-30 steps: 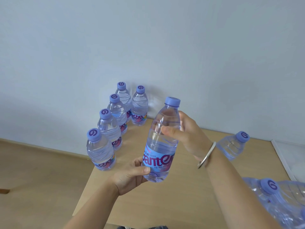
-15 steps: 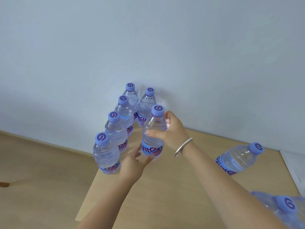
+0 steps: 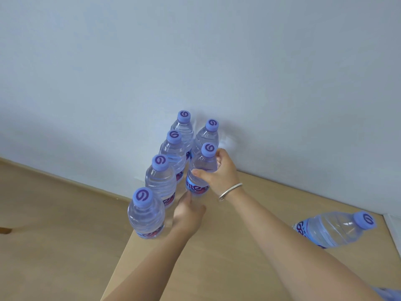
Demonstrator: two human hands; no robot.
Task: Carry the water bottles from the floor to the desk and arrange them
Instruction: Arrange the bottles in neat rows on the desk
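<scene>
Several clear water bottles with purple caps stand in two rows at the far left corner of the wooden desk (image 3: 249, 246); the nearest (image 3: 146, 216) is at the desk's left edge. My right hand (image 3: 220, 174) grips the upper body of one upright bottle (image 3: 200, 170), second in the right row, just in front of the rear bottle (image 3: 207, 135). My left hand (image 3: 187, 213) reaches to that bottle's base; its fingers touch the label area, and their grip is hidden. Another bottle (image 3: 334, 229) lies on its side at the desk's right.
A pale blue wall runs right behind the bottle rows. Wooden floor lies to the left, below the desk's left edge. A white surface (image 3: 393, 227) borders the desk at the far right. A bit of another bottle shows at the bottom right corner.
The held bottle went from lifted and tilted near me down and forward to stand upright in the right row. Both hands followed it; the left slid to its base.
</scene>
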